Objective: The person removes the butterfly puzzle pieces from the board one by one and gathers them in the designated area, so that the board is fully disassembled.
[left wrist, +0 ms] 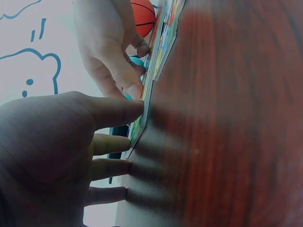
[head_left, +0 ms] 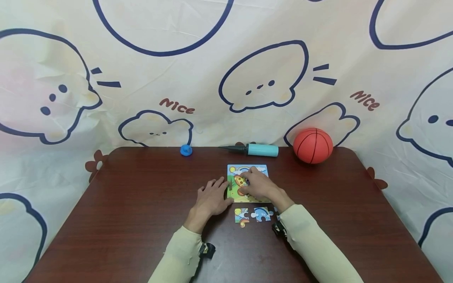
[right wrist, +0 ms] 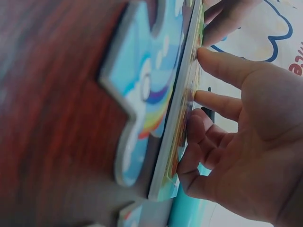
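A flat puzzle board (head_left: 231,196) with a sun, rainbow and grass picture lies on the brown table. My left hand (head_left: 211,198) rests at its left side; in the left wrist view its fingers (left wrist: 111,168) are spread, with the thumb at the board's edge. Over the middle of the picture is my right hand (head_left: 260,184). Its thumb and a straight finger touch the board, while the other fingers (right wrist: 213,137) bend in. No piece shows between them. Just in front of the board lie a sun puzzle piece (head_left: 240,214) and a rainbow puzzle piece (head_left: 262,214).
Another puzzle piece (head_left: 277,212) is partly hidden by the right wrist. Along the table's back edge are a small blue object (head_left: 186,150), a teal and black hand pump (head_left: 262,150) and a red basketball (head_left: 313,145). A printed cloth hangs behind the table.
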`<state>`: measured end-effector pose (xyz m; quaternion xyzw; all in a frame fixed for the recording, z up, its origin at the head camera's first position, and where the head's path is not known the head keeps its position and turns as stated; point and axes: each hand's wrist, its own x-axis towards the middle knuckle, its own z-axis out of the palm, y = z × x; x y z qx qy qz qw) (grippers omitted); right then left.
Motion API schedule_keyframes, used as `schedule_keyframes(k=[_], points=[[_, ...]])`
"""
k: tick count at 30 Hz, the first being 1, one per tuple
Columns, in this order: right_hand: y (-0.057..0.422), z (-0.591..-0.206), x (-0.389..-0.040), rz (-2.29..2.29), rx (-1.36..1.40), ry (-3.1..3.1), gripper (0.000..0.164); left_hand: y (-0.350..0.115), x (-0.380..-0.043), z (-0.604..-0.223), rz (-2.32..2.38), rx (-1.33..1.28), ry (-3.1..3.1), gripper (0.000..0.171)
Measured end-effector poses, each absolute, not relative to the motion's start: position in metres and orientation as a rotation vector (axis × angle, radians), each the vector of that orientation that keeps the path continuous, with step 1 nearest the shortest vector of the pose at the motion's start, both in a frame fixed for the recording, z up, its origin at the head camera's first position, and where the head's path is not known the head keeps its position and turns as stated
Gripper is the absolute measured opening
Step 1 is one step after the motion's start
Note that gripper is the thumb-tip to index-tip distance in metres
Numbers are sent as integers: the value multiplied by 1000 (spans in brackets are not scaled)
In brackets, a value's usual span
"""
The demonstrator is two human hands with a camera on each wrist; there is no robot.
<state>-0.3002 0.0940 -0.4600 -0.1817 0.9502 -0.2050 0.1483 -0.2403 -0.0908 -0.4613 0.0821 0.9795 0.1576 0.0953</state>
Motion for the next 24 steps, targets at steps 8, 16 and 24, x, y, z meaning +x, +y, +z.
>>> schedule_keyframes(k=[8, 16, 24], points=[[92, -458, -302, -609, -454, 2728, 53, -90, -241, -462, 465, 240, 2902, 62], [92, -459, -301, -641, -453, 2743, 51, -90, -241, -462, 456, 244, 2897, 63], [87, -458, -300, -634, -468, 2771, 49, -92, -241, -463, 456, 239, 2901, 64]])
